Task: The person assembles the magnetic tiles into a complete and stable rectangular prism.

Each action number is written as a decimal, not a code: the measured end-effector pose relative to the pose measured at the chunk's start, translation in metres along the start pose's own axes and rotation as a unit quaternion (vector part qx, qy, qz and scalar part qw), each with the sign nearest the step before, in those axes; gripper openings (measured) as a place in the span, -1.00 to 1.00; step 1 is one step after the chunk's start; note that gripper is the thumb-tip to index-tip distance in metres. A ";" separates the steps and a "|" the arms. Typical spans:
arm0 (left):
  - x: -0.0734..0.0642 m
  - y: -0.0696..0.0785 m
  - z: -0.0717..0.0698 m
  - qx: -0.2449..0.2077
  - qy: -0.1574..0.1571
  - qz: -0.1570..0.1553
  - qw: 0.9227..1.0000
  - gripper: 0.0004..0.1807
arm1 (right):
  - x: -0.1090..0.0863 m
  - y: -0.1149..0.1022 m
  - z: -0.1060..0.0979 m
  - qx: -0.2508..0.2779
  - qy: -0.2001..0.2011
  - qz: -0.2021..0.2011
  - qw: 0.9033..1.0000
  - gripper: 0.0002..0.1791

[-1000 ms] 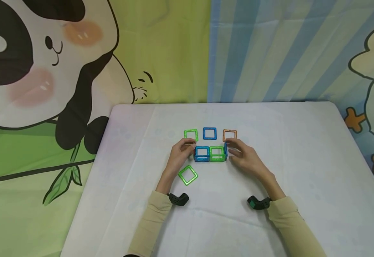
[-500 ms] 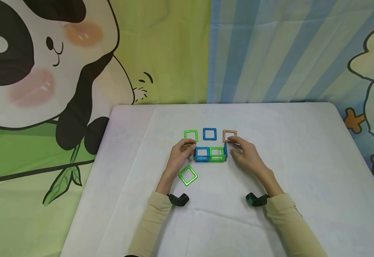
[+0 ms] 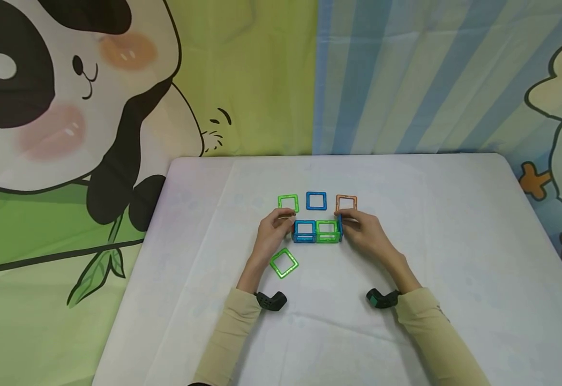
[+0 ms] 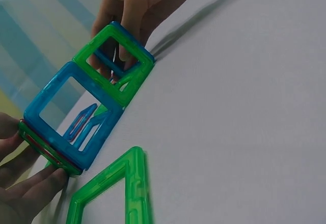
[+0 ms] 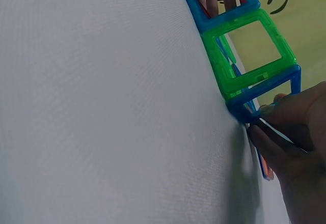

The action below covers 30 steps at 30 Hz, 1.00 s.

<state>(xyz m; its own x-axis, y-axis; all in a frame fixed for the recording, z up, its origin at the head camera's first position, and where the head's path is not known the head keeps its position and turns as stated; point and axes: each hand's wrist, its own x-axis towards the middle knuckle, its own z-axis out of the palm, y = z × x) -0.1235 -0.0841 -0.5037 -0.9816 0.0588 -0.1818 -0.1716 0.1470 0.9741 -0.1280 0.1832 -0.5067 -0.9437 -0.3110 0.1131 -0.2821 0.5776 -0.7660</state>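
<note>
Square magnetic tiles stand joined in a low upright structure mid-table. Its front row is a blue tile [image 4: 47, 88] beside a green tile [image 4: 138, 83]. At the left end stands a green-edged tile [image 4: 47, 148] with a red one showing against it. My left hand [image 3: 272, 231] holds that end by its edge, fingers against the outer side. My right hand [image 3: 370, 234] pinches the upright blue end tile [image 5: 265, 87] between thumb and fingers. Part of the structure's far side is hidden.
Behind the structure a green tile [image 3: 288, 196], a blue tile [image 3: 316, 208] and an orange tile [image 3: 346, 196] lie in a row. Another green tile [image 3: 276, 268] lies near the left wrist. A white cloth covers the table [image 3: 454, 241].
My right hand loosened from the blue end tile, shifted slightly toward the orange tile, then came back onto the blue tile. My left hand has stayed on the left end.
</note>
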 end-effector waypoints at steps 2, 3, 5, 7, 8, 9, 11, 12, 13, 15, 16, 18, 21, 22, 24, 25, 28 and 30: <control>0.000 0.000 0.000 0.003 0.003 0.001 1.000 -0.64 | 0.000 0.000 0.001 0.012 -0.001 0.002 1.000 -0.57; 0.000 0.001 0.001 0.004 0.004 0.002 1.000 -0.64 | 0.000 0.000 0.001 0.017 -0.001 0.005 1.000 -0.57; -0.001 0.002 0.001 0.009 0.007 0.002 1.000 -0.64 | -0.001 0.001 0.002 0.022 -0.002 0.010 1.000 -0.57; 0.000 0.002 0.001 0.015 0.009 0.004 1.000 -0.64 | -0.001 0.001 0.002 0.023 -0.003 0.013 1.000 -0.57; 0.000 0.002 0.001 0.016 0.009 0.004 1.000 -0.64 | -0.002 0.001 0.002 0.023 -0.004 0.015 1.000 -0.57; 0.001 0.002 0.001 0.018 0.009 0.005 1.000 -0.65 | -0.002 0.002 0.002 0.022 -0.004 0.017 1.000 -0.56; 0.002 0.002 0.001 0.023 0.010 0.005 1.000 -0.65 | -0.004 0.002 0.002 0.023 -0.003 0.022 0.999 -0.55; 0.003 0.003 0.002 0.024 0.011 0.005 1.000 -0.65 | -0.005 0.003 0.002 0.025 -0.003 0.023 0.999 -0.55; 0.003 0.003 0.002 0.024 0.011 0.004 1.000 -0.64 | -0.006 0.003 0.002 0.026 -0.002 0.024 0.999 -0.55; 0.004 0.003 0.003 0.024 0.015 0.004 1.000 -0.64 | -0.008 0.002 0.002 0.028 -0.001 0.026 0.999 -0.56; 0.004 0.004 0.003 0.025 0.018 0.003 1.000 -0.64 | -0.010 0.002 0.002 0.027 -0.001 0.025 0.999 -0.57; 0.003 0.005 0.003 0.028 0.023 0.003 0.999 -0.64 | -0.012 0.001 0.003 0.028 -0.001 0.025 0.999 -0.60; -0.001 0.006 0.003 0.038 0.030 0.001 0.999 -0.65 | -0.017 -0.001 0.004 0.031 -0.001 0.024 0.999 -0.64; -0.003 0.007 0.003 0.043 0.032 -0.001 0.999 -0.65 | -0.019 -0.001 0.005 0.032 0.000 0.024 0.999 -0.65; -0.007 0.008 0.003 0.052 0.034 -0.003 0.998 -0.64 | -0.022 -0.002 0.004 0.035 0.002 0.023 0.999 -0.64; -0.009 0.008 0.002 0.057 0.037 -0.004 0.998 -0.64 | -0.023 -0.002 0.004 0.033 0.003 0.021 0.999 -0.64; -0.015 0.009 0.001 0.065 0.042 -0.008 0.997 -0.64 | -0.028 -0.003 0.004 0.034 0.006 0.016 0.999 -0.63; -0.020 0.009 0.001 0.059 0.044 -0.011 0.997 -0.64 | -0.032 -0.004 0.004 0.034 0.006 0.014 0.999 -0.63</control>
<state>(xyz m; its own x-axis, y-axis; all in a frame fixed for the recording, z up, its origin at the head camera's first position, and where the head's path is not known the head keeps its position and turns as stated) -0.1058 -0.0830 -0.4913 -0.9823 -0.0309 -0.1847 -0.1862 0.2636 0.9465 -0.0959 0.1878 -0.5099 -0.9531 -0.2864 0.0978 -0.2435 0.5338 -0.8098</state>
